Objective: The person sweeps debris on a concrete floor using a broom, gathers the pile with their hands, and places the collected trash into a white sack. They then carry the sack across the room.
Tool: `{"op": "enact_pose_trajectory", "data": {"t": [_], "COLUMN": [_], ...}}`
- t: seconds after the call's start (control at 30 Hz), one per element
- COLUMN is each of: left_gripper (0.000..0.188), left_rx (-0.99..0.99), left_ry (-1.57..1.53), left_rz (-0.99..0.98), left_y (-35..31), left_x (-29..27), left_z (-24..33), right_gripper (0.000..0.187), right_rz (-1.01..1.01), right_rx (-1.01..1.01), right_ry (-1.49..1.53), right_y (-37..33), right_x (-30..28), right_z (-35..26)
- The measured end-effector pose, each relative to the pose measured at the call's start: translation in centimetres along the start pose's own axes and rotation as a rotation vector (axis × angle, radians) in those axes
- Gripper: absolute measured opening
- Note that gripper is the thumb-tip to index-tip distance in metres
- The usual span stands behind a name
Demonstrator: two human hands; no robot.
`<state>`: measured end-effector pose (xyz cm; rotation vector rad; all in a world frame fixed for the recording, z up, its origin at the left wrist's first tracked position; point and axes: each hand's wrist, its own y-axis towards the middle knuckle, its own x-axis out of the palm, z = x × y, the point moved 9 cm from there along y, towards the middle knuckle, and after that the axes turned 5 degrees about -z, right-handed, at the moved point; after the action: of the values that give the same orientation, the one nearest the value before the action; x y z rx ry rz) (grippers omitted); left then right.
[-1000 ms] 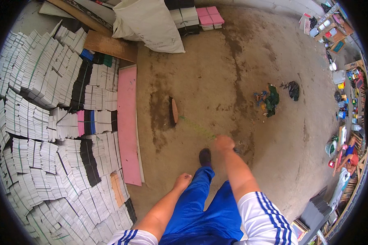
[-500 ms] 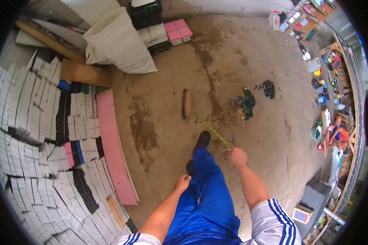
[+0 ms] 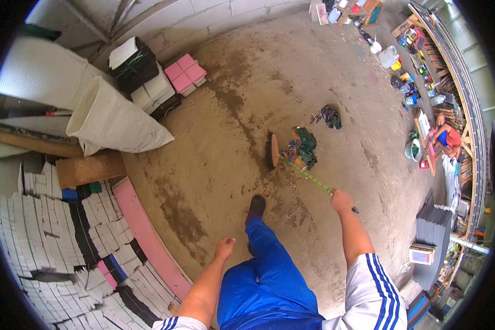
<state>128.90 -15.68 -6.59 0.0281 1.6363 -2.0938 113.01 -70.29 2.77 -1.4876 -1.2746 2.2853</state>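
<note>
My right hand [image 3: 342, 200] is closed round the green-striped handle of a broom [image 3: 308, 176], near its dark end. The broom's reddish-brown head [image 3: 274, 150] rests on the floor with its dark bristles facing left. Just right of the head lies a small heap of litter [image 3: 304, 148], with crumpled dark green plastic and loose scraps. A crumpled black plastic bag [image 3: 330, 116] lies farther back and right of the heap. My left hand [image 3: 224, 248] hangs in front of me, away from the broom, its fingers curled in with nothing visible in them.
Stacked white sheets [image 3: 44, 236] and a long pink board [image 3: 148, 231] line the left. A large white sack [image 3: 115, 118] stands at back left near pink bundles [image 3: 185, 73]. Along the right run crowded shelves [image 3: 448, 110], a bucket [image 3: 412, 149] and dark stacked sheets [image 3: 432, 231].
The broom head has moved right across the floor, up beside the litter heap. My right hand has shifted right with the handle. My view has turned and my feet have stepped.
</note>
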Motion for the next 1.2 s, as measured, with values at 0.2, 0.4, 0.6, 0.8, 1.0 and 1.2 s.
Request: {"op": "enact_pose_trajectory", "data": {"t": [0.2, 0.4, 0.6, 0.8, 1.0, 1.2], "left_gripper": [0.049, 0.049, 0.045, 0.049, 0.046, 0.044], "left_rx": [0.181, 0.198, 0.334, 0.421, 0.396, 0.490], "left_ry": [0.083, 0.173, 0.408, 0.526, 0.715, 0.870], "left_rz": [-0.030, -0.135, -0.196, -0.293, -0.390, -0.331], "left_y": [2.5, 5.3, 4.5, 8.7, 11.1, 15.1], "left_x": [-1.2, -0.6, -2.0, -4.6, -11.4, -18.1], "left_z": [10.1, 14.2, 22.4, 22.9, 25.8, 26.3], "right_gripper": [0.029, 0.026, 0.031, 0.035, 0.032, 0.030], "right_rz": [0.046, -0.032, -0.117, -0.040, -0.079, -0.175], "right_rx": [0.102, -0.023, 0.109, 0.322, 0.490, 0.775], "right_ry": [0.021, 0.230, 0.328, 0.381, 0.590, 0.989], "right_y": [1.6, -2.0, -0.3, -4.2, -18.3, -31.7], "right_x": [-0.6, -0.8, 2.7, 1.3, 7.0, 17.2], "right_z": [4.6, -5.0, -3.4, -1.0, -5.8, -17.9]}}
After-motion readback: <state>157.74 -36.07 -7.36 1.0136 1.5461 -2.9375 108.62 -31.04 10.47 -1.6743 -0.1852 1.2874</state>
